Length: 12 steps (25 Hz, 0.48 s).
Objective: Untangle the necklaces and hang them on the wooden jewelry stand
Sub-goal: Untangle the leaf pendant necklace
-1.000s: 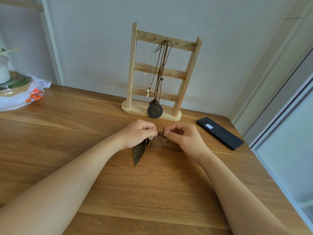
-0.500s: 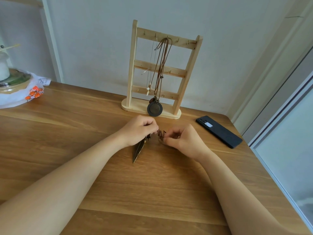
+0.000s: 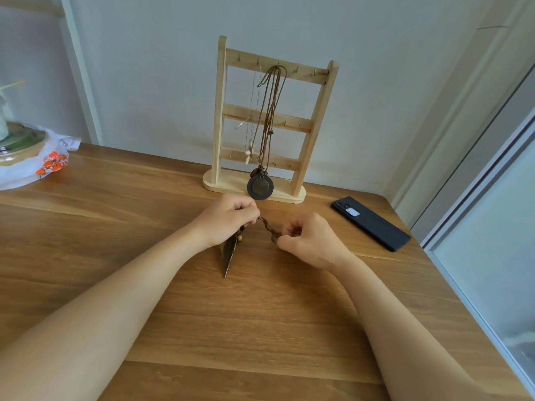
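my left hand and my right hand sit a little apart on the wooden table, each pinched closed on an end of the twisted brown cord stretched between them. the cord's dark leaf pendant hangs below my left fist, its tip touching the table. just behind my hands stands the wooden jewelry stand; its top bar holds a brown cord necklace with a round dark medallion resting at the base, and beside it a thin pale necklace with small white beads. a black phone lies to the right, and a plastic bag at the far left.
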Tool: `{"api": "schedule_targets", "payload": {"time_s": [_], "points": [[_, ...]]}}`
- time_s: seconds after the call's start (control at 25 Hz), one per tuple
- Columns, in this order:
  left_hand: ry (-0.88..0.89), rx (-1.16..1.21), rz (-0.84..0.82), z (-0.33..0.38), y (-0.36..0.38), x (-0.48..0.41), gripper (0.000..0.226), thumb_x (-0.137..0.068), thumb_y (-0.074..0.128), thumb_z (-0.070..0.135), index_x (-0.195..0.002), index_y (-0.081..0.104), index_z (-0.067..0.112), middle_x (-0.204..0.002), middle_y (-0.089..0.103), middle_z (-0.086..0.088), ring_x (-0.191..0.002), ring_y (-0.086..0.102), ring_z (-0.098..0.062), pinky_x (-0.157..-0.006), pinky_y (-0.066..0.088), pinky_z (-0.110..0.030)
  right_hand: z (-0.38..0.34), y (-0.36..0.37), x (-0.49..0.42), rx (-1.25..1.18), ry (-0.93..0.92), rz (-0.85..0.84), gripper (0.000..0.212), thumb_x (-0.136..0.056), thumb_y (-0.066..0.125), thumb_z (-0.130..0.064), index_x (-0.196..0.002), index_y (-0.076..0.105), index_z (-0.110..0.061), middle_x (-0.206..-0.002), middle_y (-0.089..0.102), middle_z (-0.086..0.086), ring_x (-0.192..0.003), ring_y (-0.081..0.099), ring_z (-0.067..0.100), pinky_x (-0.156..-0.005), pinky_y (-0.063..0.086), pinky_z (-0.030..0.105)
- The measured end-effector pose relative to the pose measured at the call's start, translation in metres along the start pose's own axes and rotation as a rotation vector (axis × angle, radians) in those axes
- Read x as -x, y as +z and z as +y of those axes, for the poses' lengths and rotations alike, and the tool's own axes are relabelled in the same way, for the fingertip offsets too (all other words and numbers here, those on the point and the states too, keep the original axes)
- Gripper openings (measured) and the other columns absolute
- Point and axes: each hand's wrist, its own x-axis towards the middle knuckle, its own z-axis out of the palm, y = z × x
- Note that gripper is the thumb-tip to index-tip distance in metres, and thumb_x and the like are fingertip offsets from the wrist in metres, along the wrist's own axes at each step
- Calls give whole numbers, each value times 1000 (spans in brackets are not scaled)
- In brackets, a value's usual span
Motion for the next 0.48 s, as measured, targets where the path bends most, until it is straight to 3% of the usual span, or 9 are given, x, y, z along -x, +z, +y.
{"api": "schedule_targets", "payload": {"time_s": [0.08,0.28,0.4,0.48], "points": [[-11,19,-11,1,-1,1,34,-83,52,30,-69,58,0,-65,50,-6,-67,47,-19,-72,40,-33,3,-5,-1,-21,-12,99,13,-81,69,-19,-71,66,-11,-69,63,2,-65,55,12,-63,48,30],[-44,-41,-34,-3,3,1,30,-95,55,16,-70,62,2,-67,56,-3,-70,52,-13,-77,43,-35,2,-7,-1,-932,13,92,15,-94,57,0,-84,62,-10,-80,67,5,-71,55,13,-67,44,27],[-43,-47,-42,-3,5,-1,30,-95,54,15,-68,62,5,-68,57,-4,-70,52,-14,-77,43,-34,3,-7,-3,-996,9,27,14,-95,57,0,-95,64,-12,-74,61,1,-70,52,14,-66,41,28],[-42,-47,-33,-3,2,-1,33,-94,53,18,-62,58,10,-65,51,-4,-67,48,-13,-76,41,-34,10,-14,-5,-835,31,144,24,-90,60,4,-104,67,-13,-75,60,-1,-68,56,11,-64,44,26]]}}
